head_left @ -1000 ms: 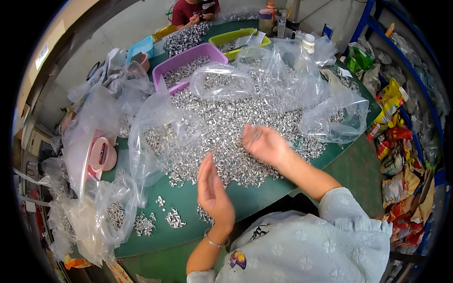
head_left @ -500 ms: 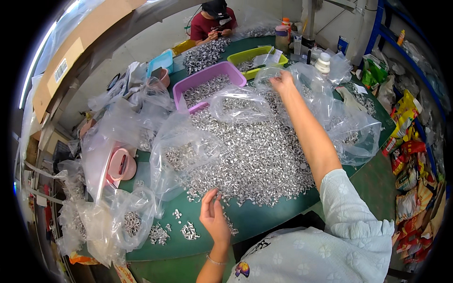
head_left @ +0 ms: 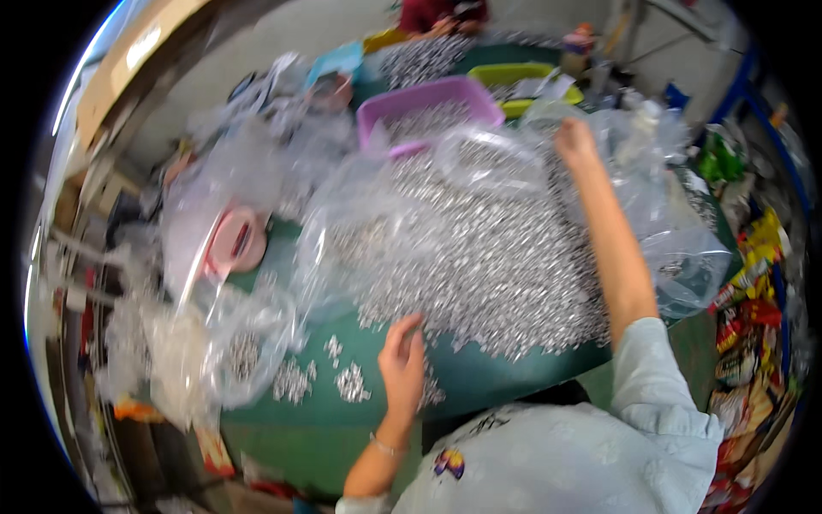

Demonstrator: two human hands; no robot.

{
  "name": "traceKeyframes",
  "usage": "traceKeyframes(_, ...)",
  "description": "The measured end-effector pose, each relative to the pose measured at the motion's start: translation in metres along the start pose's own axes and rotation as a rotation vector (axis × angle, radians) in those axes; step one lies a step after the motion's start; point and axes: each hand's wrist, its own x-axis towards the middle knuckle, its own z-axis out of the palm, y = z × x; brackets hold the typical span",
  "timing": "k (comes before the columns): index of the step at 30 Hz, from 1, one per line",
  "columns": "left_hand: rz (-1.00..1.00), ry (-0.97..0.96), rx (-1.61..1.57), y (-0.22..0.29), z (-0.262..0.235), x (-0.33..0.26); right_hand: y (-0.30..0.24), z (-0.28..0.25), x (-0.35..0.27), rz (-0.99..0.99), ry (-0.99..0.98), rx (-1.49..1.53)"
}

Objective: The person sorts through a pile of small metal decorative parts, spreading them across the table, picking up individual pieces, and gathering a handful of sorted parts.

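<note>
A broad heap of small, silvery metal pieces [head_left: 505, 274] covers the middle of a dark-green tabletop [head_left: 488, 381]. The left hand [head_left: 402, 364], fingers loosely curled, lies at the heap's near edge; the right hand [head_left: 578, 142], fingers bunched, reaches among clear plastic bags [head_left: 625, 154] near a lime-green rectangular tray [head_left: 519, 109]. Blur obscures whether either holds anything.

You're in a small workshop, and here's the giveaway: a big green table [head_left: 475, 394], small silvery metal pieces [head_left: 514, 283] heaped right across its middle! Clear plastic bags [head_left: 330, 257] crowd its left and right edges, a purple tub [head_left: 490, 103] and a lime-green tub [head_left: 518, 109] sit toward the far edge, and there's a co-worker [head_left: 421, 15] at that edge too. Off your right, past the table's side, blue metal shelving [head_left: 775, 128] and stacked, colourful packages [head_left: 753, 317]!
</note>
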Motion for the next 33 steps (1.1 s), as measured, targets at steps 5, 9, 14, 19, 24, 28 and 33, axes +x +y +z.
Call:
traceKeyframes(5, 0.04, 0.062, 0.477, -0.019, -0.06, 0.014, -0.022, 0.047, -0.186, -0.213, -0.261, -0.057)
traceKeyframes(9, 0.158, 0.085, 0.679, -0.037, -0.071, 0.051, 0.011, 0.036, -0.289, -0.652, -0.459, -0.572)
traceKeyframes(14, 0.38, 0.073, 0.858, -0.064, -0.055, 0.091, 0.073, 0.066, -0.326, -0.789, -1.052, -1.007)
traceKeyframes(19, 0.326, 0.028, 0.784, -0.053, -0.053, 0.1, 0.128, 0.086, -0.322, -1.089, -0.899, -1.39)
traceKeyframes(24, 0.155, 0.072, 0.617, -0.057, -0.073, 0.095, 0.13, 0.083, -0.318, -1.199, -0.832, -1.37)
traceKeyframes(28, 0.042, 0.068, 0.47, -0.05, -0.082, 0.082, 0.11, 0.07, -0.312, -0.993, -0.821, -1.33)
traceKeyframes(33, -0.031, -0.072, 0.622, -0.041, -0.084, 0.076, 0.086, 0.058, -0.309, -0.893, -0.853, -1.33)
